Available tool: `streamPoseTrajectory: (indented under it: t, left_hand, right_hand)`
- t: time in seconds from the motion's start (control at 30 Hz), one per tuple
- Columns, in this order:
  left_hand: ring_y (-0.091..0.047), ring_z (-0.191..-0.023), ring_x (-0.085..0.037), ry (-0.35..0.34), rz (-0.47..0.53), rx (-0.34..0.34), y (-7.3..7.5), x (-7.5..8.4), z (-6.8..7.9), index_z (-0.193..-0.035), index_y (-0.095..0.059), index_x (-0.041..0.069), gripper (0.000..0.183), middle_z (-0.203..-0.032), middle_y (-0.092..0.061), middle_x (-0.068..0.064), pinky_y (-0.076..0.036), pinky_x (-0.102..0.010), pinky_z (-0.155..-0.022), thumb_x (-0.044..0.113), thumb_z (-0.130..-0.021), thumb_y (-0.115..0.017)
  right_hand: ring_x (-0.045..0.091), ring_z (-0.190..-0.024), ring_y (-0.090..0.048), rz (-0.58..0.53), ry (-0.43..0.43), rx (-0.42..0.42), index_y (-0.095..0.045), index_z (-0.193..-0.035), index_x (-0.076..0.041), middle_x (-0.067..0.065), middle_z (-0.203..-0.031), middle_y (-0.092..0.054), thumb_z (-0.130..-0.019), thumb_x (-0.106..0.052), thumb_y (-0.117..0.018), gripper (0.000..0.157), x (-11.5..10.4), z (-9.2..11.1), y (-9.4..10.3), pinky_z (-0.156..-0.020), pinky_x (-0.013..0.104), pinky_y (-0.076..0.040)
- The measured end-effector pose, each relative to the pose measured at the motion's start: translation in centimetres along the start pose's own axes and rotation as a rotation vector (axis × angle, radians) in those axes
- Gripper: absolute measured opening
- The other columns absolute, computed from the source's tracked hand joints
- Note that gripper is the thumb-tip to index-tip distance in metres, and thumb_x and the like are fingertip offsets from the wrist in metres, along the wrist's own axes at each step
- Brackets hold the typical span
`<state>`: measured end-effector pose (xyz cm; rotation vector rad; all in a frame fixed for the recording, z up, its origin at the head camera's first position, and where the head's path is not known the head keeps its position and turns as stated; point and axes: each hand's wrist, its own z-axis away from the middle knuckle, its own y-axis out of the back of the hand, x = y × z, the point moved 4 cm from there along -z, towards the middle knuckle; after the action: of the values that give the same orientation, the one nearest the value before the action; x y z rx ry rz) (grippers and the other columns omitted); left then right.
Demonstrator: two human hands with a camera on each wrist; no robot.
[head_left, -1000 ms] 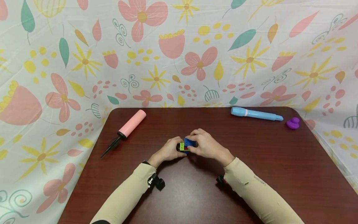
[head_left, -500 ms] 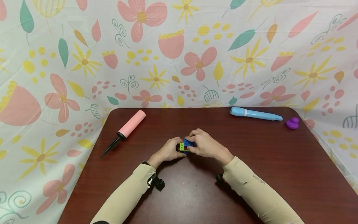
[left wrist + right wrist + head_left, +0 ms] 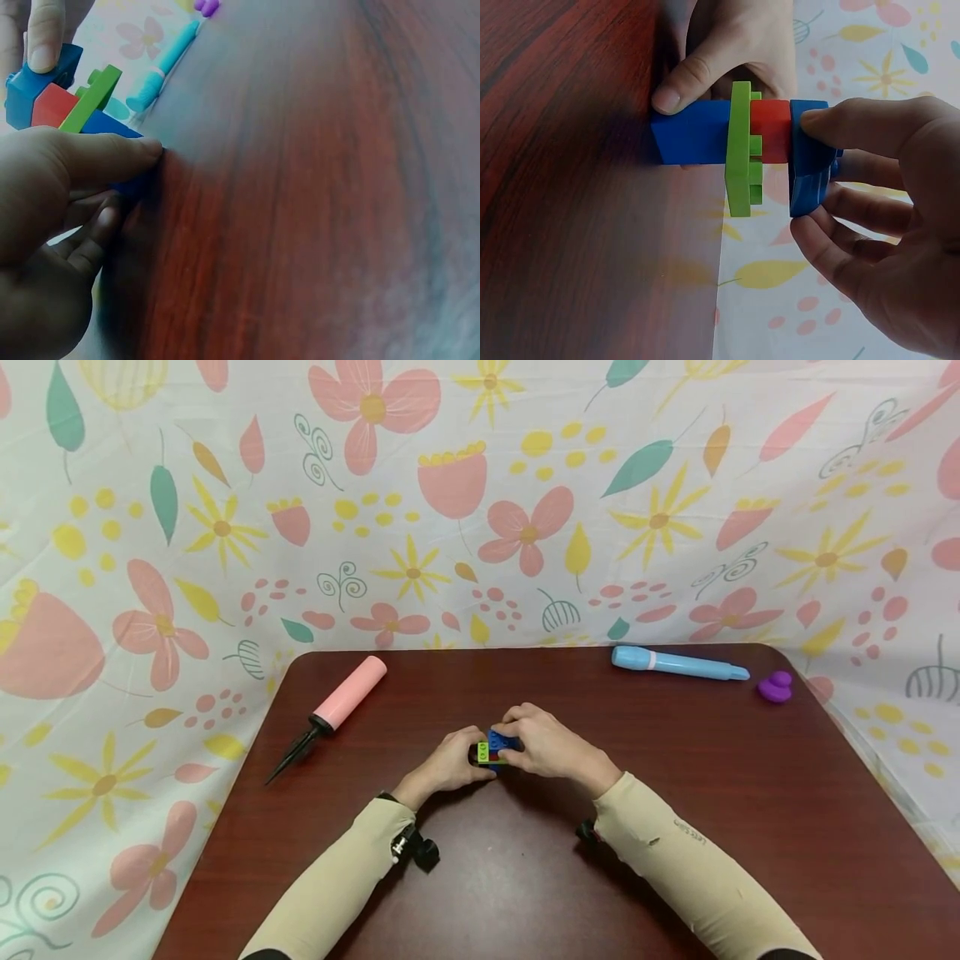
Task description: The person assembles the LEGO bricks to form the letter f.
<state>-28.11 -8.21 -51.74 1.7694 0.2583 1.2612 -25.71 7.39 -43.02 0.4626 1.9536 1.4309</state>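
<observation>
A small stack of toy building bricks stands at the middle of the table in the head view. Its bottom is a blue brick (image 3: 694,139), with a lime green studded plate (image 3: 738,157) above it. On the plate sits a red brick (image 3: 771,135), topped by a blue brick with a curved side (image 3: 810,154). My left hand (image 3: 448,764) grips the bottom blue brick low by the table, thumb along its side. My right hand (image 3: 553,745) pinches the top blue brick between thumb and fingers. In the left wrist view, my left thumb hides part of the lower brick.
A pink hand pump (image 3: 351,693) with a black nozzle lies at the table's back left. A light blue tube-shaped object (image 3: 678,663) and a small purple rounded object (image 3: 775,687) lie at the back right. Behind the table (image 3: 675,860) hangs a floral cloth (image 3: 480,560).
The head view has turned slightly, so everything sits a little further left in it. Both hands keep their hold on the brick stack, with no clear movement.
</observation>
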Motion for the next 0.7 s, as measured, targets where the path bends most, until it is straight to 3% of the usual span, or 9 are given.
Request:
streamPoseTrajectory:
  t: [0.27, 0.7]
  left_hand:
    - [-0.061, -0.09, -0.015, -0.041, -0.044, 0.016, 0.4, 0.22, 0.04, -0.116, -0.065, 0.008, 0.047, -0.102, -0.063, -0.001, -0.051, -0.029, -0.08, 0.025, -0.077, -0.084]
    - [-0.062, -0.07, -0.004, 0.034, 0.052, 0.007, 0.86, 0.61, 0.32, -0.119, -0.06, 0.008, 0.053, -0.095, -0.068, -0.002, -0.051, -0.019, -0.065, 0.023, -0.075, -0.086]
  right_hand:
    - [0.023, -0.105, -0.055, -0.018, -0.016, -0.038, -0.066, -0.123, -0.002, 0.009, -0.114, -0.063, -0.091, -0.02, -0.069, 0.037, 0.04, -0.18, 0.1, -0.083, 0.034, -0.052]
    - [0.021, -0.101, -0.055, -0.07, -0.076, -0.089, -0.061, -0.13, -0.002, 0.01, -0.115, -0.06, -0.096, -0.022, -0.063, 0.039, 0.85, -0.48, 0.06, -0.081, 0.031, -0.052]
